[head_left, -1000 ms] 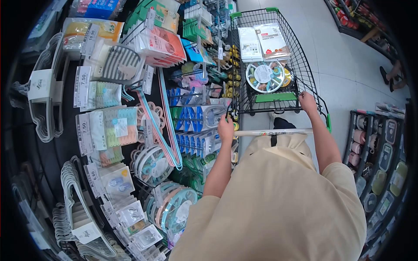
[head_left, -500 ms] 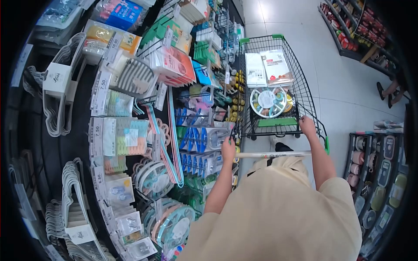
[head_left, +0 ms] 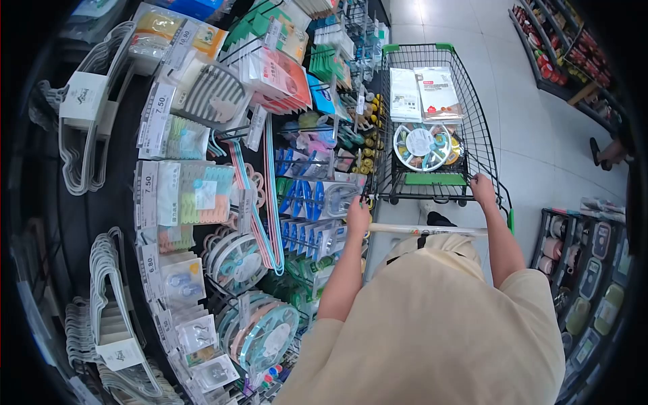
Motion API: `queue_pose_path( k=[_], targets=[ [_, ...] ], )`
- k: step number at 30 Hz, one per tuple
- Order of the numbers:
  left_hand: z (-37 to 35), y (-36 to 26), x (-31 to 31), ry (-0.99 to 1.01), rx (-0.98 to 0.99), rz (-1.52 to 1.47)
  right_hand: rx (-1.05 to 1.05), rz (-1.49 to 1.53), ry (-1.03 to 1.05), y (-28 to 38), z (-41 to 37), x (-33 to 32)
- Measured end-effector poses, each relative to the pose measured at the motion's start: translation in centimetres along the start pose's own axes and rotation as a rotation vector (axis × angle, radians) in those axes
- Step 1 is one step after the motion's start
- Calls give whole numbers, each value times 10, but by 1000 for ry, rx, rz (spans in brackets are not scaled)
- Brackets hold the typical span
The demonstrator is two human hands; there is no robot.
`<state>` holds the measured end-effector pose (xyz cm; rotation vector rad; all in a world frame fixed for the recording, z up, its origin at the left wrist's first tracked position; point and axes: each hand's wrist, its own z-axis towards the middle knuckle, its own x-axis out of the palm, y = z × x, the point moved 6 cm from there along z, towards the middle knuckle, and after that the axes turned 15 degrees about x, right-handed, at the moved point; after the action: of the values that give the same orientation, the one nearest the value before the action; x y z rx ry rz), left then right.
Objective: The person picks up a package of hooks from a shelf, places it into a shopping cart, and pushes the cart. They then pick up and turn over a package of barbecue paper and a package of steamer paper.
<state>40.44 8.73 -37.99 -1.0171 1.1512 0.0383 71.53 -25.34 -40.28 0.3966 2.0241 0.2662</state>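
Note:
A black wire shopping cart [head_left: 487, 135] with green corner trim stands in front of me. My left hand [head_left: 359, 212] is closed round the cart's left side bar, near the shelf. On the opposite side bar, my right hand [head_left: 482, 190] is closed in the same way. The pale push handle [head_left: 425, 230] crosses between my forearms, close to my waist. Inside the cart lie two flat white packages [head_left: 437, 93], [head_left: 405, 98] side by side. Nearer to me is a round, white, spoked item [head_left: 422, 146], with packaged goods partly hidden beneath it.
Close on my left runs a shelf with striped packs [head_left: 209, 101], round hanging racks [head_left: 270, 337], clothes hangers [head_left: 84, 128] and price tags. Shelves of containers [head_left: 587, 283] stand at right. A person's foot [head_left: 611, 155] shows at the right edge, beside tiled floor [head_left: 526, 135].
The cart and both hands sit slightly higher and further right in view. The shelf goods at left have shifted a little. Both hands keep their hold.

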Motion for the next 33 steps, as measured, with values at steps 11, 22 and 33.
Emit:
queue_pose_path(
  k=[11,22,33],
  targets=[
    [19,-12,3,176,-61,111,10,-35,4,-5,4,3],
    [24,10,15,247,-122,0,44,-13,-7,-5,1,1],
    [36,11,23,390,-180,72,70,22,4,1,-6,-5]
  ],
)
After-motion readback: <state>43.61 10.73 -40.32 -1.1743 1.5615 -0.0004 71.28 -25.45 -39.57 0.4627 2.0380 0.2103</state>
